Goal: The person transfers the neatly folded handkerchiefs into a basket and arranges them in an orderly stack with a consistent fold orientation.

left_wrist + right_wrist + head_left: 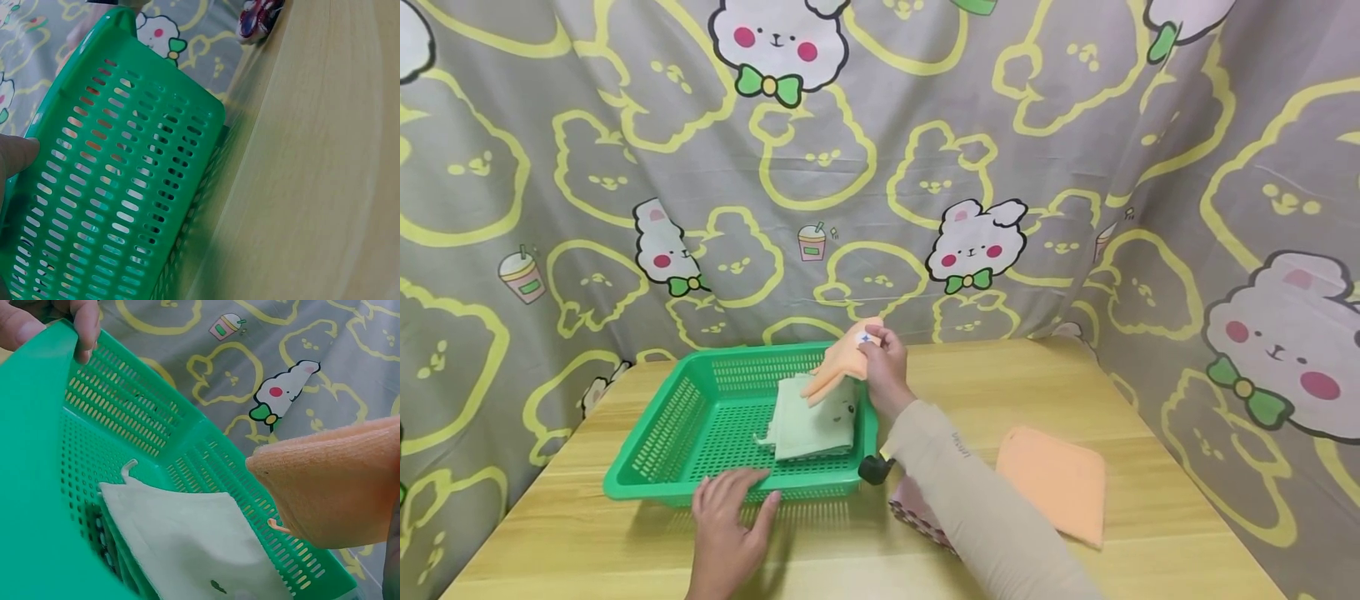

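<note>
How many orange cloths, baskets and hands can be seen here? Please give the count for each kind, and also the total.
Orange cloths: 2, the held cloth and the lying cloth on the table
Baskets: 1, the green basket
Hands: 2, the left hand and the right hand
Total: 5

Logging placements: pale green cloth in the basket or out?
In. Head and right wrist views show the pale green cloth lying within the walls of the green basket.

Left grip (727,517) curled low; right grip (886,371) higher, pinching, forearm (981,496) extended forward.
</note>
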Demonstrator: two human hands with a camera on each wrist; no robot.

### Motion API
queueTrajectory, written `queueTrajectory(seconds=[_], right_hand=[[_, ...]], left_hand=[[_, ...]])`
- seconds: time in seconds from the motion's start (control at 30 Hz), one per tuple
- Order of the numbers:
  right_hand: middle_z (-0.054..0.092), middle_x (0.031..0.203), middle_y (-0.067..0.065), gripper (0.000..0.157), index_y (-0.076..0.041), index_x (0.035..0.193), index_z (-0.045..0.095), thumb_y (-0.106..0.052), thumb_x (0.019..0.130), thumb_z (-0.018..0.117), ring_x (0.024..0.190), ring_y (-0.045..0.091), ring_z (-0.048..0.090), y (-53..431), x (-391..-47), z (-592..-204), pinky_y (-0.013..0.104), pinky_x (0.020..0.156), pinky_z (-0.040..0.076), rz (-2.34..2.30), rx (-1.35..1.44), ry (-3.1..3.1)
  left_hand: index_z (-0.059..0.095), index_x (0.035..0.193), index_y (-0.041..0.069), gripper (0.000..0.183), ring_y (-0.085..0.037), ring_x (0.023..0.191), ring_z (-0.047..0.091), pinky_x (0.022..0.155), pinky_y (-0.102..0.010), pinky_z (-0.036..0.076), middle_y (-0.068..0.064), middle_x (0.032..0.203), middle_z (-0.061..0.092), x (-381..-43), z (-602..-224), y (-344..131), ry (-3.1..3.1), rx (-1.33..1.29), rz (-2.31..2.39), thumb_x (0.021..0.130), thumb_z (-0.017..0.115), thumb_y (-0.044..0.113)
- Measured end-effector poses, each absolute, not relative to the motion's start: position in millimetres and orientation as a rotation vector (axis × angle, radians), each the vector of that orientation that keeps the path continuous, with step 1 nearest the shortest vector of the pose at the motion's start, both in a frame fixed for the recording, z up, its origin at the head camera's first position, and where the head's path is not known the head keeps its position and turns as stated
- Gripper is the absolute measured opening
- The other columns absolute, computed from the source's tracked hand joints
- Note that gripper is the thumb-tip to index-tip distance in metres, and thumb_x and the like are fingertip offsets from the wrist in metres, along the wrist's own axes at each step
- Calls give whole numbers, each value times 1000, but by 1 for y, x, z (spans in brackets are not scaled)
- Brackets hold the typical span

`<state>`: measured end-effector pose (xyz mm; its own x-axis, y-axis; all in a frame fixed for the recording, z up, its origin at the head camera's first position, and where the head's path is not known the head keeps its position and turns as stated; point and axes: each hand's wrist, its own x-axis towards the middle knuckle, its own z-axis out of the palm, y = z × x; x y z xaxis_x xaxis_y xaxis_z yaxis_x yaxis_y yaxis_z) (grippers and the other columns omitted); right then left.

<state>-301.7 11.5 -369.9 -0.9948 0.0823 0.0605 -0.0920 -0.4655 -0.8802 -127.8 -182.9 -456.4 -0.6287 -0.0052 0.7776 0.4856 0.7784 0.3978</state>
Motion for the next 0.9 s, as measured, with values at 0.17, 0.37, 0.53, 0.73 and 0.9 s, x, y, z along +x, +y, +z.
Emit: queueTrajectory(seconds=[0.17,0.37,0.53,0.73,0.9], right_hand=[[54,122,21,34,5,114,55,10,81,51,93,19,56,8,-300,-372,22,72,49,2550,62,-1523],[55,125,20,32,3,118,52,5,86,49,89,20,62,2,-295,-372,25,68,51,2649,103,-1499],[52,127,23,31,4,119,50,4,88,47,87,18,61,-2,-295,-375,23,69,51,2674,148,-1471],[52,128,21,34,2,124,48,5,90,44,92,18,61,-5,-296,-380,24,71,52,2741,183,-1461],[46,134,22,36,3,126,44,6,91,44,96,19,58,-5,-297,-386,22,74,52,2804,210,-1423]], left_hand=[[69,101,3,28,-31,103,53,101,-61,17,-13,102,67,-128,-456,-183,-2148,-360,-757,74,77,7],[69,101,3,29,-31,103,53,102,-62,17,-14,103,67,-127,-456,-182,-2144,-357,-760,73,77,8],[69,101,4,29,-31,103,53,101,-63,17,-13,103,67,-127,-456,-182,-2150,-354,-764,73,78,8],[69,101,3,29,-32,104,52,102,-63,16,-15,103,66,-127,-455,-183,-2179,-333,-763,74,77,8],[69,101,4,30,-34,104,53,101,-63,17,-14,103,66,-126,-455,-183,-2163,-341,-757,73,78,7]])
